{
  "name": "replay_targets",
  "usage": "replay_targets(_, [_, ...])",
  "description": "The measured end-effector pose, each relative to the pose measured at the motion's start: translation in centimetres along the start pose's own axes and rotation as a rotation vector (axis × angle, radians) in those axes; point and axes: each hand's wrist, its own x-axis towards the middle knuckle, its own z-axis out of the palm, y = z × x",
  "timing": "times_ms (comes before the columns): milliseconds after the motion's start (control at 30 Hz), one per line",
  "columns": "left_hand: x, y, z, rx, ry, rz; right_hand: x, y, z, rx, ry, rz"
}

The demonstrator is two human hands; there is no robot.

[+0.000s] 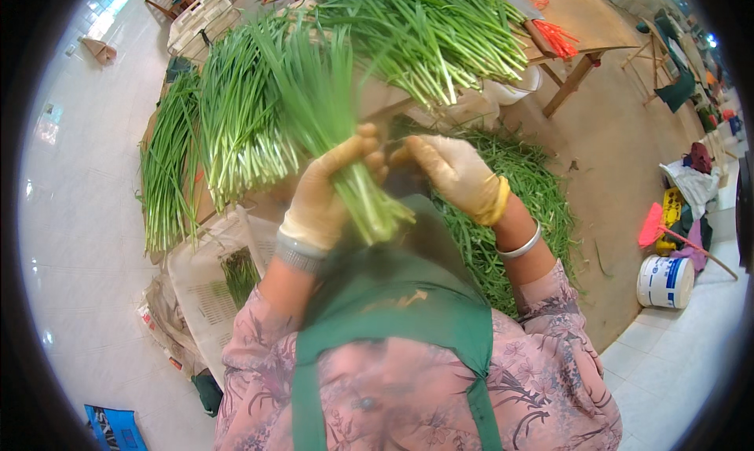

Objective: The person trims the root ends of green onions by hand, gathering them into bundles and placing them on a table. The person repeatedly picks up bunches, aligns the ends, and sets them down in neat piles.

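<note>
My left hand [330,186], in a pale glove, is closed around a bunch of garlic chives [368,206]. Their pale stem ends point down towards my green apron [394,292], and the leaves fan upwards, blurred by motion. Just right of the bunch is my gloved right hand [459,174], its fingers curled and thumb near the index finger; whether anything small is between them cannot be made out. Beyond my hands, more chives lie in a left pile [171,168], a middle pile [241,115] and a large right pile [430,38].
A knife [539,38] and red ties [556,35] lie on the wooden table [595,24]. Leaf trimmings [524,215] are heaped below my right arm. A white plastic crate [203,298] stands at left. Farther right are a white bucket [665,281] and a pink broom [651,226].
</note>
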Motion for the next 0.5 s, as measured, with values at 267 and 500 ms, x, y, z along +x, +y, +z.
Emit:
replay_targets(267, [1.2,-2.2,-2.9,0.158,0.208,0.019,-5.0,2.5,3.6,-0.300,-0.150,0.000])
replay_targets(500, [1.6,-2.5,-2.6,0.186,0.186,0.007,-7.7,3.6,1.0,-0.211,0.039,0.104])
